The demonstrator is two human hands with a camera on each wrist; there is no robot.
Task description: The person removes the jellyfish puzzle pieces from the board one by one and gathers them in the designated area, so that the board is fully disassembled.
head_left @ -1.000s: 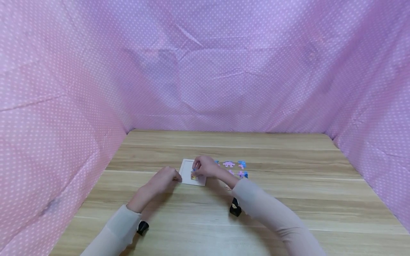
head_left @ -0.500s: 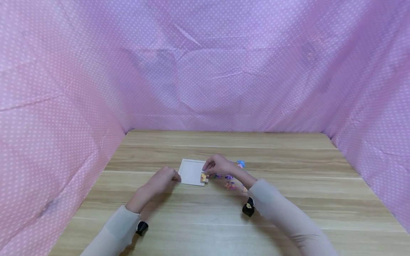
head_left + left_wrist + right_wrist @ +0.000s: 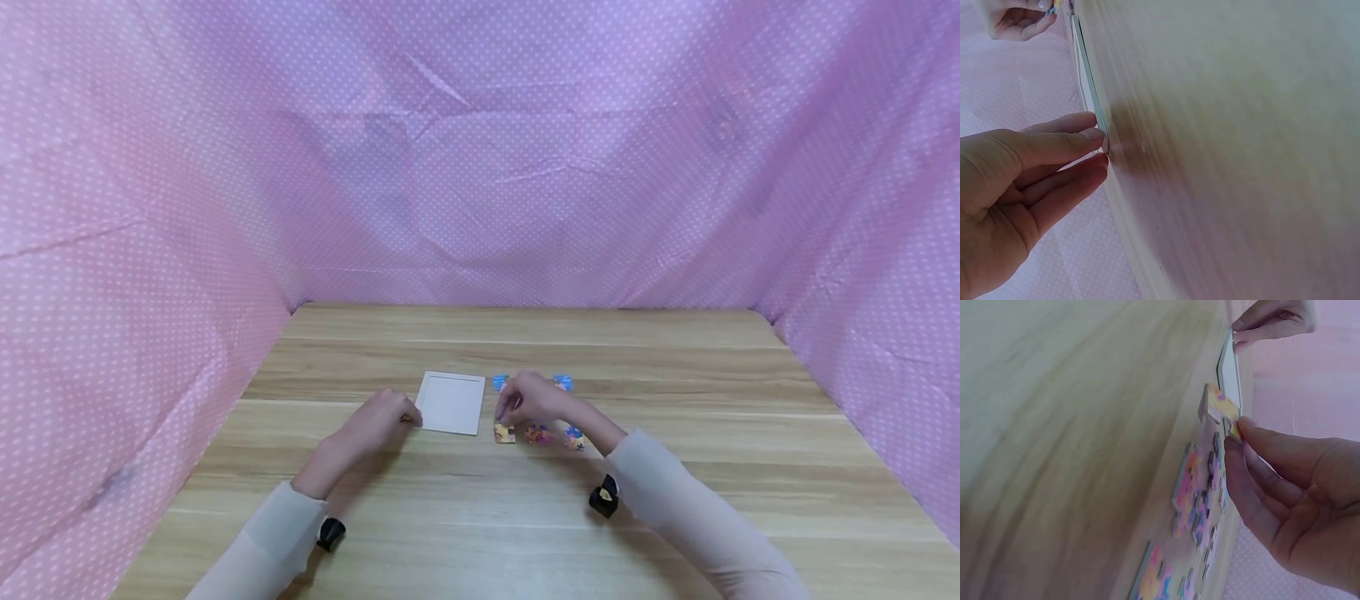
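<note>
With thumb and forefinger, my right hand (image 3: pixel 536 398) pinches a yellow jigsaw piece (image 3: pixel 504 433) just right of the white puzzle tray (image 3: pixel 450 404). In the right wrist view the jigsaw piece (image 3: pixel 1221 406) is tilted up off the wood, its corner between the fingertips. The tray is bare inside its raised rim. At its near left corner my left hand (image 3: pixel 378 417) grips the edge; the left wrist view has the thumb and fingers of the left hand (image 3: pixel 1029 169) at the tray edge (image 3: pixel 1088 87).
Several colourful jigsaw pieces (image 3: pixel 537 433) lie right of the tray in loose rows, some hidden by the right hand. Pink dotted cloth (image 3: pixel 480 208) hangs around the back and sides of the wooden table (image 3: pixel 450 525). A black wrist device (image 3: pixel 603 497) hangs below the right sleeve.
My right hand has lifted the yellow jigsaw piece from inside the tray and carried it right, over to the loose pieces. The left hand stays at the tray's corner.
</note>
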